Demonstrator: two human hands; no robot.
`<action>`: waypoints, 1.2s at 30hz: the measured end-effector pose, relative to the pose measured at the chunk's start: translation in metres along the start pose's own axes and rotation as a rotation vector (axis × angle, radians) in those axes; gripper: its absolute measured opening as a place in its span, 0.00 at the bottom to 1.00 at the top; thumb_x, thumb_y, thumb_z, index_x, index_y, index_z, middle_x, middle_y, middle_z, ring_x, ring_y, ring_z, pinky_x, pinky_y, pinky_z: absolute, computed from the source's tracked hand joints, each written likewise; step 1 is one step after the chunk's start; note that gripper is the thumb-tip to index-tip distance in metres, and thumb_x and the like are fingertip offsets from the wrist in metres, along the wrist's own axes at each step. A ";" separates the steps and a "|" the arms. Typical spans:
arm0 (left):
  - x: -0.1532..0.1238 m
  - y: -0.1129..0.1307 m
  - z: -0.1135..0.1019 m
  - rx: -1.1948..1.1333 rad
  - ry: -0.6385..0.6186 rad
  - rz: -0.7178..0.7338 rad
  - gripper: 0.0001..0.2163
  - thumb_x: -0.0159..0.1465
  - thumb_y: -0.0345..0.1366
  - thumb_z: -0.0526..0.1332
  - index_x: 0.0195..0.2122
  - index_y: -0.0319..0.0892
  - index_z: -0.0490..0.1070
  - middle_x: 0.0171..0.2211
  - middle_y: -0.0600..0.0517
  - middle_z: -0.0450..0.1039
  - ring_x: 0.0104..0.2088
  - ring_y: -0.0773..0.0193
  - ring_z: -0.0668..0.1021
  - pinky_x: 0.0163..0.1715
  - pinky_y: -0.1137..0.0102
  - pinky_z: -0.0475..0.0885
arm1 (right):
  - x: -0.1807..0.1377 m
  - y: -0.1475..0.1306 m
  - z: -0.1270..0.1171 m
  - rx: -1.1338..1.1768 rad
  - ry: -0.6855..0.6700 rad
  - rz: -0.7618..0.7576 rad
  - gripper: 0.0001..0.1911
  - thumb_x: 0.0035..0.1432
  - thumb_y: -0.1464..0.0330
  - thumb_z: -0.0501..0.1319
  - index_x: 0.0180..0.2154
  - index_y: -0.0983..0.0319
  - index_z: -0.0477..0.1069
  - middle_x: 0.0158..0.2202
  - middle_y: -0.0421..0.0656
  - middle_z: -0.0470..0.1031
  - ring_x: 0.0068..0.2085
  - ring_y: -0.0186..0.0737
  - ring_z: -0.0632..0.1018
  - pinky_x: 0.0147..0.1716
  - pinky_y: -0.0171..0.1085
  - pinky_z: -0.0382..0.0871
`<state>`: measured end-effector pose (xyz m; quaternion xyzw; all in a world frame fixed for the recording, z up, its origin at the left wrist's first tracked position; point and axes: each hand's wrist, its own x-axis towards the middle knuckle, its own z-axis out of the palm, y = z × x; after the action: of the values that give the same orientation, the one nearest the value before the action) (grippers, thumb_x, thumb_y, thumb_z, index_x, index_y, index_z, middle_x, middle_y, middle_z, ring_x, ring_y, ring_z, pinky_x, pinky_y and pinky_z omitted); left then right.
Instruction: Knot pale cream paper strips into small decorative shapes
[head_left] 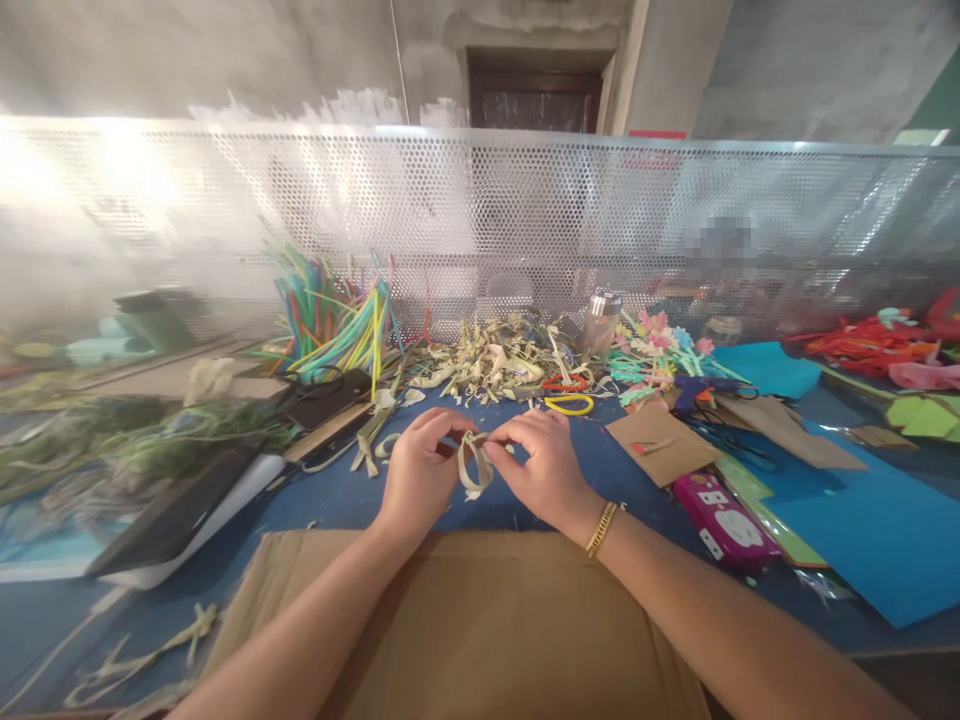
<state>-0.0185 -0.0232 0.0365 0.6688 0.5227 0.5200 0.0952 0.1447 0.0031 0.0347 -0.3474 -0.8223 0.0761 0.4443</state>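
Between my two hands is a pale, looped strip (484, 474) that looks like dried leaf or husk, with a knot-like crossing at its top. My left hand (426, 462) pinches it from the left, fingers curled inward. From the right, my right hand (541, 462) pinches the same strip between thumb and forefinger; a gold bracelet (601, 530) circles that wrist. Both hands are just above the blue table top (322, 505), past the far edge of a cardboard sheet (517, 620). Scissors with yellow handles (570, 405) lie just beyond my right hand.
A heap of dried strips (495, 360) lies ahead, before a perforated metal screen (420, 200). Colourful pipe cleaners (337, 325) stand left of it. To the right are a metal-capped bottle (602, 322), paper flowers (660, 345), blue sheets (877, 520) and a purple box (724, 520).
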 end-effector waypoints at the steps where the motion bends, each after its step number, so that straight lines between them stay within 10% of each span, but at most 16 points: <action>1: 0.000 0.000 0.000 0.014 -0.004 0.010 0.04 0.56 0.29 0.60 0.29 0.43 0.74 0.32 0.51 0.73 0.32 0.64 0.74 0.28 0.74 0.68 | 0.000 -0.001 0.000 0.003 0.001 0.002 0.10 0.59 0.62 0.60 0.28 0.58 0.73 0.29 0.37 0.78 0.36 0.38 0.72 0.43 0.41 0.53; 18: 0.001 -0.001 -0.003 0.049 0.044 0.061 0.03 0.58 0.34 0.61 0.30 0.43 0.75 0.34 0.51 0.76 0.32 0.64 0.75 0.27 0.73 0.67 | 0.003 0.000 -0.011 -0.303 0.082 -0.126 0.08 0.61 0.68 0.58 0.30 0.56 0.73 0.33 0.37 0.76 0.40 0.40 0.69 0.46 0.45 0.48; 36: 0.002 0.002 0.000 -0.537 -0.246 -0.385 0.10 0.57 0.41 0.66 0.31 0.40 0.70 0.18 0.56 0.69 0.19 0.72 0.65 0.18 0.76 0.58 | 0.004 0.002 -0.016 -0.412 0.085 -0.200 0.07 0.62 0.68 0.58 0.31 0.56 0.72 0.37 0.38 0.77 0.43 0.41 0.69 0.45 0.46 0.48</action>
<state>-0.0173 -0.0219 0.0389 0.5666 0.4684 0.5268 0.4266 0.1565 0.0042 0.0456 -0.3505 -0.8313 -0.1524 0.4036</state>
